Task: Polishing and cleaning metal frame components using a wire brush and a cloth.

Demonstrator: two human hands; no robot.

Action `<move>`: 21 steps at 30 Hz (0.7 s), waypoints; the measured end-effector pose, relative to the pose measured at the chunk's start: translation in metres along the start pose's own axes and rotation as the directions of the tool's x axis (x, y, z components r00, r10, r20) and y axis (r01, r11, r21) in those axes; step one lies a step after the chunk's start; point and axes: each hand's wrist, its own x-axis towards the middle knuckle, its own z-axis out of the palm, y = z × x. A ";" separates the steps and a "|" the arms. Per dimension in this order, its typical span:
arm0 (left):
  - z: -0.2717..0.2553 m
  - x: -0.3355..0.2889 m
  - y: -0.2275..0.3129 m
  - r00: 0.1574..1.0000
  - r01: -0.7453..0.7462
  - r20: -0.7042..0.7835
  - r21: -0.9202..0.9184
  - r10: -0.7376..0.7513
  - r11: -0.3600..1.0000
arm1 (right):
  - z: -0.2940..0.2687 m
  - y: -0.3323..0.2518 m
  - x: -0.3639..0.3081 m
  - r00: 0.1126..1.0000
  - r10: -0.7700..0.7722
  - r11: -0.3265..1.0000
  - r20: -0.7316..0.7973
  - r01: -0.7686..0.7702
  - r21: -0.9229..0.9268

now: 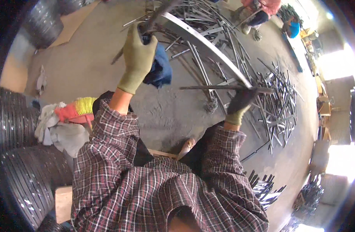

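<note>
Held up in front of me is a metal frame (208,46): a long pale flat strip, bowed in this view, with a dark bar across each end. My left hand (139,58), in a greenish-tan work glove, is closed around its far left end. A dark blue cloth (159,67) hangs from that same hand. At the strip's near right end, my right hand (240,103) is wrapped round the frame below the crossbar (212,87). Its glove is dark over the fingers and tan at the cuff. The fingertips of both hands are partly hidden.
Loose metal bars (278,104) lie heaped on the floor to the right, with another pile (208,23) ahead. Stacks of dark banded coils (17,120) stand at left, beside pale cloths (69,133). Another person (262,7) is at the far right.
</note>
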 end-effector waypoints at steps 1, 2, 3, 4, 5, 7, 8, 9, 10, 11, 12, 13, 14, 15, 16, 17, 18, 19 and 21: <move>-0.011 0.001 -0.009 0.998 0.063 0.007 -0.041 -0.063 0.997 | 0.044 -0.045 -0.003 0.998 -0.063 0.989 -0.020 0.065 0.134; -0.012 0.004 -0.023 0.987 0.158 0.051 -0.058 -0.155 0.986 | 0.052 -0.060 0.010 0.980 -0.184 0.983 0.080 0.186 -0.010; -0.012 0.005 -0.045 0.965 0.253 0.086 -0.054 -0.247 0.966 | 0.078 -0.062 0.016 0.986 -0.164 0.986 0.042 0.165 -0.018; -0.006 0.003 -0.058 0.953 0.302 0.060 -0.102 -0.298 0.948 | 0.078 -0.059 0.042 0.986 -0.133 0.990 0.098 0.137 -0.039; -0.005 0.002 -0.071 0.949 0.314 0.026 -0.095 -0.313 0.945 | 0.103 -0.080 0.036 0.987 -0.104 0.995 0.126 0.103 0.017; 0.014 0.005 -0.082 0.889 0.427 -0.036 -0.299 -0.457 0.853 | 0.120 -0.126 0.044 0.878 -0.384 0.890 0.284 0.434 -0.137; 0.013 0.000 -0.084 0.908 0.392 0.005 -0.365 -0.420 0.844 | 0.139 -0.150 0.032 0.712 -0.579 0.709 0.398 0.680 -0.186; 0.014 0.000 -0.087 0.912 0.392 0.009 -0.306 -0.409 0.867 | 0.142 -0.147 0.061 0.811 -0.520 0.789 0.267 0.576 -0.214; 0.008 -0.004 -0.086 0.913 0.402 0.021 -0.225 -0.408 0.888 | 0.147 -0.129 0.075 0.729 -0.584 0.722 0.357 0.667 -0.183; 0.010 -0.007 -0.073 0.904 0.419 0.037 -0.288 -0.427 0.861 | 0.129 -0.133 0.113 0.869 -0.343 0.900 0.356 0.413 -0.142; 0.010 -0.004 -0.077 0.904 0.411 0.016 -0.302 -0.426 0.860 | 0.145 -0.150 0.109 0.790 -0.408 0.799 0.458 0.552 -0.240; 0.011 -0.002 -0.079 0.875 0.430 0.071 -0.567 -0.479 0.702 | 0.159 -0.174 0.103 0.697 -0.450 0.664 0.558 0.679 -0.314; 0.012 -0.010 -0.089 0.842 0.433 0.148 -0.759 -0.519 0.486 | 0.175 -0.187 0.081 0.652 -0.442 0.666 0.616 0.699 -0.261; -0.016 0.001 -0.081 0.858 0.498 0.168 -0.500 -0.485 0.709 | 0.191 -0.191 0.074 0.693 -0.527 0.722 0.491 0.670 -0.171; 0.001 -0.009 -0.073 0.851 0.512 0.201 -0.525 -0.485 0.680 | 0.177 -0.193 0.096 0.736 -0.494 0.773 0.463 0.616 -0.154; -0.001 -0.007 -0.068 0.860 0.489 0.190 -0.572 -0.474 0.658 | 0.181 -0.198 0.101 0.660 -0.514 0.681 0.548 0.702 -0.208; -0.003 -0.004 -0.063 0.869 0.465 0.180 -0.617 -0.461 0.635 | 0.184 -0.202 0.105 0.581 -0.517 0.575 0.628 0.780 -0.249; -0.002 -0.002 -0.060 0.869 0.463 0.175 -0.620 -0.463 0.634 | 0.182 -0.198 0.095 0.653 -0.487 0.638 0.579 0.720 -0.275; 0.000 0.002 -0.054 0.844 0.499 0.155 -0.580 -0.514 0.644 | 0.193 -0.195 0.098 0.633 -0.524 0.748 0.570 0.662 -0.048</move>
